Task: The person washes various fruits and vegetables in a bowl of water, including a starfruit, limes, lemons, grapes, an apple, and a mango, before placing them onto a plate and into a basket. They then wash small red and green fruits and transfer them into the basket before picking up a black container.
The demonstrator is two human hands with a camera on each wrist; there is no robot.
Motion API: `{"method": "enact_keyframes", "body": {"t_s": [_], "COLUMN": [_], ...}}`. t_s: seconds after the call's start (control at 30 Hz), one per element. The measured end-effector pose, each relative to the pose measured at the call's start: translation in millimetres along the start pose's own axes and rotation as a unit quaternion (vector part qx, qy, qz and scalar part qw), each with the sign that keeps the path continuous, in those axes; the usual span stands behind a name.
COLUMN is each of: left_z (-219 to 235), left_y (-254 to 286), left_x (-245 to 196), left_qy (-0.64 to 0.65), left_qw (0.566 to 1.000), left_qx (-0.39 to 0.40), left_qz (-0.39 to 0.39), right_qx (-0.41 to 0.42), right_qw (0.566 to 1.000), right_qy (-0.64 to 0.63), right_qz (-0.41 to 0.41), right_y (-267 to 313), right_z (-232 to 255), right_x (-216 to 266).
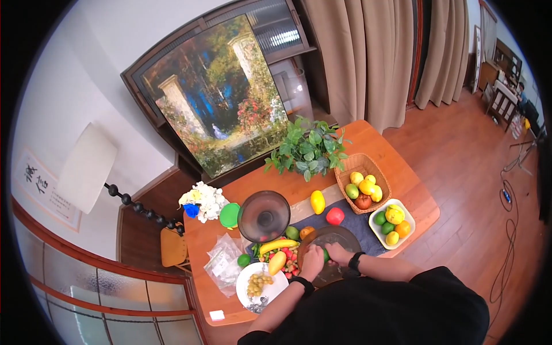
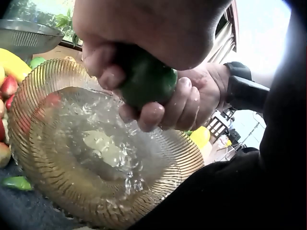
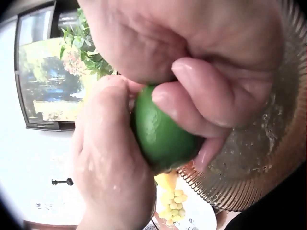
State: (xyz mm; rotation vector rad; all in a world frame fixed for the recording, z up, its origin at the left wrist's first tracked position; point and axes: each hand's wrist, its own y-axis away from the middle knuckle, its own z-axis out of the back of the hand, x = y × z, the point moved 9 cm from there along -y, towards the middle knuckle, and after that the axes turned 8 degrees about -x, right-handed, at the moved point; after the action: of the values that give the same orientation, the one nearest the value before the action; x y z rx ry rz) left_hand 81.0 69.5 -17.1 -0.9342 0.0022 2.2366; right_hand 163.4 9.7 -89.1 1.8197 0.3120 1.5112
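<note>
A green lime-like fruit [image 3: 165, 132] is gripped between both hands above a ribbed amber glass bowl [image 2: 43, 182] that holds water. The left hand [image 1: 312, 263] curls its fingers round one side of the fruit; the right hand [image 1: 339, 254] curls round the other. Wet skin shows on both hands in the wrist views. Drops and ripples break the water [image 2: 103, 148] beneath them, where a pale blurred shape shows. In the head view the hands cover most of the fruit.
Left of the bowl are a white plate [image 1: 244, 283] with grapes, a banana [image 1: 278, 246], strawberries and plastic bags [image 1: 221, 267]. Behind stand a dark glass bowl [image 1: 250, 214] and a leafy plant [image 1: 307, 146]. A wicker basket [image 1: 340, 172] and a square dish [image 1: 374, 230], both with fruit, are at right.
</note>
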Motion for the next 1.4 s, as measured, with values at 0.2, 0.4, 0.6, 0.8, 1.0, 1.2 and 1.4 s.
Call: {"method": "enact_keyframes", "body": {"t_s": [0.2, 0.4, 0.6, 0.8, 1.0, 1.2, 1.4], "left_z": [-54, -57, -17, 31, -28, -46, 12], "left_y": [75, 70, 27, 15, 70, 88, 11], "left_x": [31, 50, 34, -35, 26, 27, 0], "left_qy": [0.488, 0.368, -0.059, -0.138, 0.428, 0.409, -0.094], "left_qw": [0.52, 0.718, 0.99, 0.979, 0.665, 0.585, 0.981], "left_qx": [0.361, 0.237, 0.113, 0.097, 0.284, 0.375, 0.145], "left_qz": [0.6, 0.542, 0.062, -0.114, 0.542, 0.592, 0.086], "right_qx": [-0.037, 0.006, 0.098, 0.253, 0.013, 0.033, 0.171], "right_qw": [0.853, 0.839, 0.969, 0.932, 0.809, 0.724, 0.971], "right_qy": [0.319, 0.391, 0.208, -0.041, 0.421, 0.487, 0.08], "right_qz": [0.412, 0.378, -0.086, -0.258, 0.41, 0.488, -0.147], "right_y": [68, 70, 25, 16, 54, 80, 2], "right_z": [-14, -23, -10, -33, -29, -34, -19], "right_x": [86, 72, -4, -41, 64, 80, -29]}}
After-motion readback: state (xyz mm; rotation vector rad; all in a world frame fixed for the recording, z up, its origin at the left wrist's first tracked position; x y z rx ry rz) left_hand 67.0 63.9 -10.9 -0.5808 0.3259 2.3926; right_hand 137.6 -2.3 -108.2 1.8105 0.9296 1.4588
